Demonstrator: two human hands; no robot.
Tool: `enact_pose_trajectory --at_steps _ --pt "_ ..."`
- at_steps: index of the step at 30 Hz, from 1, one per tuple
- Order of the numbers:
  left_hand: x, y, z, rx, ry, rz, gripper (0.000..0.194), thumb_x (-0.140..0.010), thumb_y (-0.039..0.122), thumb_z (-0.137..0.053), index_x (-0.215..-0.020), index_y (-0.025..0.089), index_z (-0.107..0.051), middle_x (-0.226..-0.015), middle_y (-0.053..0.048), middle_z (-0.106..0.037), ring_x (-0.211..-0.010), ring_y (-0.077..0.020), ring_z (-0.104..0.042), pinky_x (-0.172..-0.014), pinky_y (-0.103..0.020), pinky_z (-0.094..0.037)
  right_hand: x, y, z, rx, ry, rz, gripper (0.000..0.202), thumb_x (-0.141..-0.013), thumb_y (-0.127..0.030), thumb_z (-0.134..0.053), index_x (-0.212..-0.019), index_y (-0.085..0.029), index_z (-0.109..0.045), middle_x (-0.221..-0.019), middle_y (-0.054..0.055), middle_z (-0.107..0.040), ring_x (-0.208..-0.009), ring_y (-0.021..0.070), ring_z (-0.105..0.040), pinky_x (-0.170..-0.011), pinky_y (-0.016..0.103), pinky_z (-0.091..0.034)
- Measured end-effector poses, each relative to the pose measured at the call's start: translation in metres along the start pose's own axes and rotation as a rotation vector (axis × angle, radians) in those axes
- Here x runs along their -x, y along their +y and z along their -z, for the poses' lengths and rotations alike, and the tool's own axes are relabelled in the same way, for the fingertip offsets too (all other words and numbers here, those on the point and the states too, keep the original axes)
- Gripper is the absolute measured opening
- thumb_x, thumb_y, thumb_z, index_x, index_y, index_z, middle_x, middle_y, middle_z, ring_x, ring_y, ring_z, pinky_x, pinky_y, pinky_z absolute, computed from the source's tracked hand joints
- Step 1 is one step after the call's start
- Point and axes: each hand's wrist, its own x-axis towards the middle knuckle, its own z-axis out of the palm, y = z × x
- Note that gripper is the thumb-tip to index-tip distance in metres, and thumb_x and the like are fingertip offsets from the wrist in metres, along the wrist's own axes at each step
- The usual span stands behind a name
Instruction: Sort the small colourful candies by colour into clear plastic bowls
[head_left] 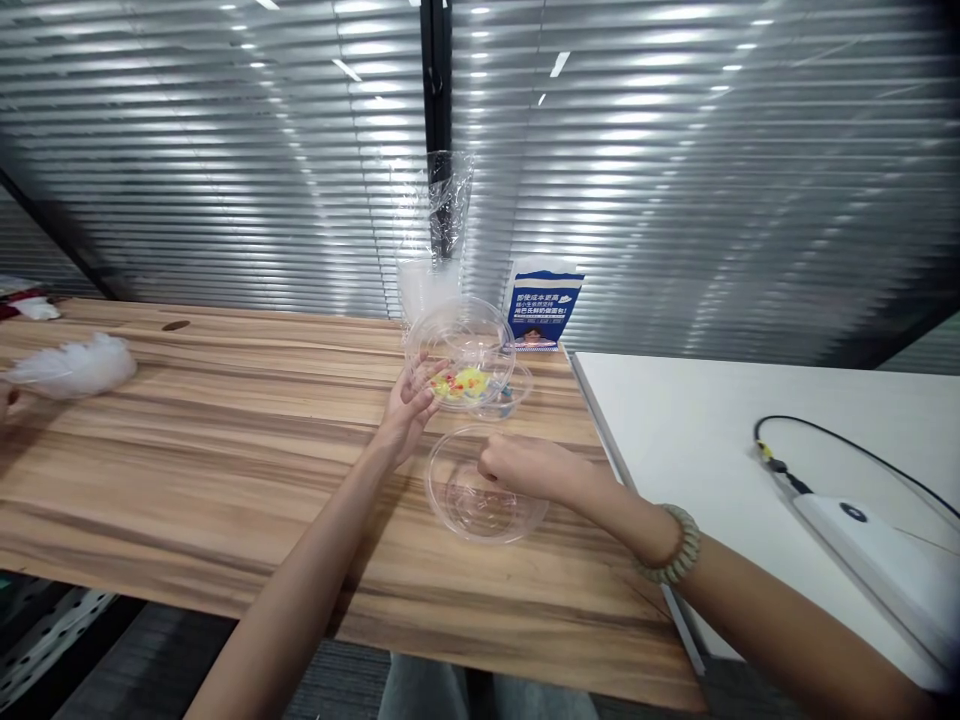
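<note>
My left hand (409, 408) grips the left rim of a clear round bowl (461, 325), which is tilted up and shows yellow and red small pieces (461, 383) in its lower part. Behind and below it, another clear bowl (517, 400) with some blue bits stands on the wooden table. Nearer to me is a third clear bowl (454, 510). Over its right side my right hand (506, 463) is closed, fingers pointing down-left; whatever it may hold is hidden.
A blue and white package (544, 308) and a clear plastic bag of cups (429, 285) stand at the wooden table's (247, 470) back edge. A white plastic bag (82, 366) lies left, beside another person's hand (6, 397). A white device (870, 560) with a cable is right.
</note>
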Motion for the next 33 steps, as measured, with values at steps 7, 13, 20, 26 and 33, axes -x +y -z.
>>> enact_pose_trajectory --at_steps 7,13,20,26,33 --pt "0.000 0.001 -0.002 0.012 0.004 -0.001 0.079 -0.066 0.037 -0.080 -0.136 0.030 -0.043 -0.136 -0.010 -0.053 -0.129 -0.0292 -0.046 -0.104 -0.041 -0.040 0.000 0.001 -0.002 -0.005 0.001 0.010 0.021 -0.083 -0.004 -0.052 -0.083 -0.009 -0.073 -0.082 0.014 -0.070 -0.065 0.0174 -0.063 -0.055 0.024 -0.042" --pt "0.000 0.000 -0.001 0.007 0.010 -0.003 0.079 -0.067 0.037 -0.079 -0.136 0.030 -0.042 -0.137 -0.010 -0.053 -0.129 -0.0287 -0.046 -0.104 -0.041 -0.040 0.001 0.004 -0.009 -0.049 0.017 -0.011 0.020 -0.084 -0.005 -0.052 -0.086 -0.010 -0.072 -0.080 0.012 -0.068 -0.068 0.0154 -0.061 -0.056 0.022 -0.039" --pt "-0.001 -0.001 0.000 0.011 0.008 -0.014 0.075 -0.067 0.037 -0.079 -0.134 0.027 -0.046 -0.137 -0.011 -0.053 -0.129 -0.0294 -0.047 -0.103 -0.042 -0.040 0.009 0.015 -0.003 -0.154 0.048 0.005 0.021 -0.083 -0.002 -0.049 -0.081 -0.011 -0.067 -0.078 0.007 -0.065 -0.063 0.0118 -0.053 -0.055 0.023 -0.033" --pt "-0.002 -0.003 -0.002 0.029 0.035 0.008 0.063 -0.070 0.039 -0.076 -0.126 0.023 -0.052 -0.132 -0.011 -0.056 -0.121 -0.0279 -0.053 -0.098 -0.040 -0.045 0.022 0.027 -0.009 -0.207 0.344 -0.059 0.014 -0.091 -0.018 -0.051 -0.092 -0.013 -0.064 -0.090 0.009 -0.065 -0.078 0.0170 -0.057 -0.064 0.026 -0.037" --pt "-0.003 -0.003 -0.004 0.061 0.072 0.086 0.052 -0.072 0.049 -0.070 -0.114 0.020 -0.058 -0.127 -0.009 -0.059 -0.113 -0.0266 -0.059 -0.094 -0.040 -0.048 0.042 0.036 -0.035 -0.450 0.387 -0.269 0.044 -0.088 -0.019 -0.052 -0.132 -0.014 -0.047 -0.113 0.013 -0.061 -0.094 0.0225 -0.059 -0.077 0.033 -0.045"
